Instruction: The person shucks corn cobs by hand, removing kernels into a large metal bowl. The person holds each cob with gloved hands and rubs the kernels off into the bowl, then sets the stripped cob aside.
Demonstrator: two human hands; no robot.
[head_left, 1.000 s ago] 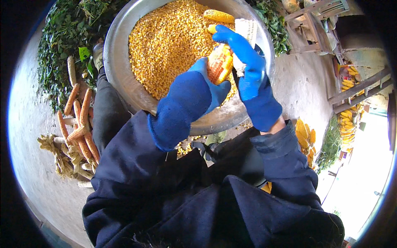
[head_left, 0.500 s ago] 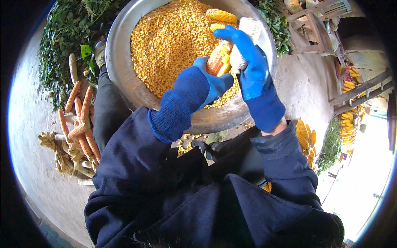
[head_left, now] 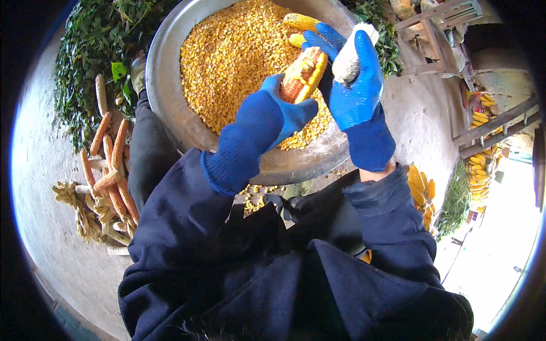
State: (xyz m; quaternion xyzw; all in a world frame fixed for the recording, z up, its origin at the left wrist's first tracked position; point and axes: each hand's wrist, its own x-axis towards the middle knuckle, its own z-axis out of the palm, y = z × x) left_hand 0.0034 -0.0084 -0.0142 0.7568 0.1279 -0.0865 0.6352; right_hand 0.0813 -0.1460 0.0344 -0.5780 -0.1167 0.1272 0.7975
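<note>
My left hand (head_left: 267, 113), in a blue knit glove with a coated palm, is closed around a partly shelled corn cob (head_left: 296, 79). Reddish core shows on that cob, and rows of yellow kernels remain along one side. A whitish bare corn cob (head_left: 348, 62) lies in my gloved right hand (head_left: 358, 94), gripped against the palm with the thumb along it. The two cobs are slightly apart. Both hands are over the right side of a wide metal basin (head_left: 164, 85) holding loose yellow corn kernels (head_left: 233, 51). Two unshelled corn cobs (head_left: 301, 21) rest in it beyond my right fingers.
Bare reddish cobs (head_left: 116, 150) and dry husks (head_left: 85, 221) lie on the floor at left. Green leafy stalks (head_left: 96, 62) are piled at the far left. Wooden frames (head_left: 435, 45) stand at right, near yellow corn ears (head_left: 418, 187). Spilled kernels (head_left: 253, 199) lie below the basin.
My right hand has turned palm up and drawn away from the left cob, bringing the white cob with it. The left cob has tilted, exposing more of its shelled side.
</note>
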